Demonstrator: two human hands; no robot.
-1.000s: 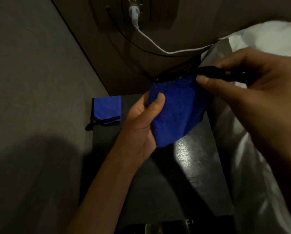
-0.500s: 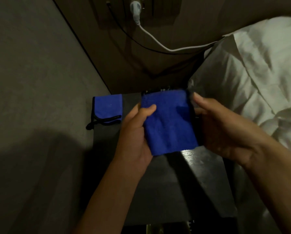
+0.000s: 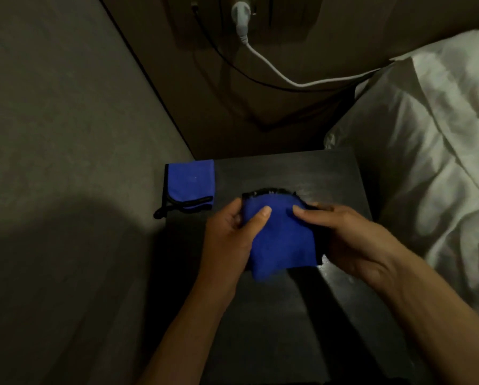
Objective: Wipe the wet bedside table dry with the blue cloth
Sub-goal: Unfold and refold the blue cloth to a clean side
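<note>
Both hands have come down and in since the earlier frames: the right hand (image 3: pixel 352 237), a second ago raised toward the bedding with a black edge pinched in its fingers, now sits low at the right side of the folded blue cloth (image 3: pixel 281 234), thumb laid on its upper face, fingers hidden beneath. Opposite it, the left hand (image 3: pixel 232 237) keeps its hold on the left side, thumb on top, fingers curled under. Each hand is closed on the cloth. It is held over the middle of the dark bedside table (image 3: pixel 329 173), black hem at the far edge; whether its lower fold touches the surface cannot be told. A wet sheen shows on the tabletop beside the right wrist. Unmoved, a second blue cloth (image 3: pixel 189 182) lies at the far left corner. White bedding (image 3: pixel 427 148) borders the table on the right, and a white cable (image 3: pixel 274 69) runs from the wall plug toward it.
</note>
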